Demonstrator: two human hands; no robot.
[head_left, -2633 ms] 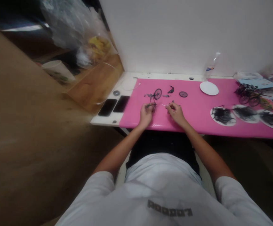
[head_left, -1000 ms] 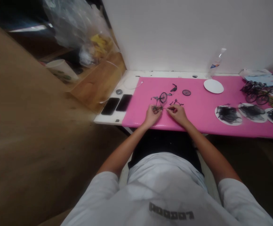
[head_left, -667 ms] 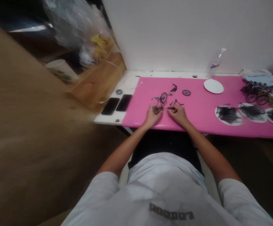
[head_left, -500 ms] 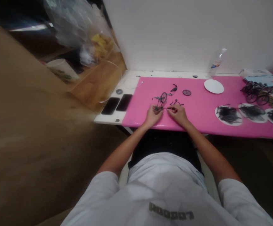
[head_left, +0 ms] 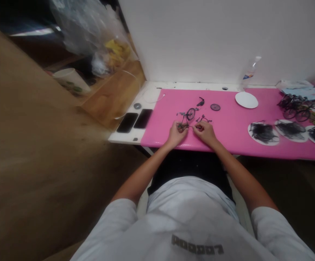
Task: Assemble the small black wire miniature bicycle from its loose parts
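Observation:
My left hand [head_left: 177,134] is closed round the near end of a miniature bicycle [head_left: 190,114], whose spoked wheel and handlebar stick out beyond the fingers. My right hand [head_left: 205,133] pinches a small screwdriver [head_left: 190,126], its thin shaft pointing left at the bicycle. Fingers hide most of the handle and the spot where the tip meets the bicycle. Just past the right hand lies a thin dark bicycle part [head_left: 204,119]. Farther back are a black curved part [head_left: 201,102] and a loose wheel [head_left: 215,107].
A pink sheet [head_left: 228,134] covers the table. Two phones [head_left: 127,122] lie at the left. White plates [head_left: 263,140] of dark parts sit at the right, before several miniature bicycles [head_left: 295,107]. Behind are another white plate [head_left: 246,100] and a plastic bottle [head_left: 251,70].
The bicycle's wheel and handlebar have shifted slightly right. A small dark piece beside the wheel no longer shows. Both hands stay almost in place.

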